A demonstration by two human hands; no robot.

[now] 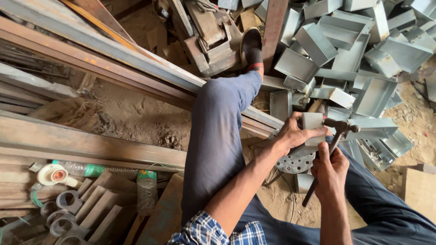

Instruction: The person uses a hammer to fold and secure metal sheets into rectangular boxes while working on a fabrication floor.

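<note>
Head view: the person sits on the sandy ground amid scrap steel, one leg in dark trousers stretched across a pair of long rusty beams (113,61). The left hand (290,135) is clamped around a small grey sheet-metal piece (313,128), thumb across its face, holding it upright above a perforated round metal base (296,162). The right hand (330,171) is closed in a fist around the handle of a hammer (334,143), whose head rests just beside the top edge of the metal piece; contact cannot be confirmed. Behind the hands lies a heap of similar open grey metal boxes (354,50). At lower left, well apart, lie two plastic bottles (97,170), wooden offcuts and several metal rings (68,202).
</note>
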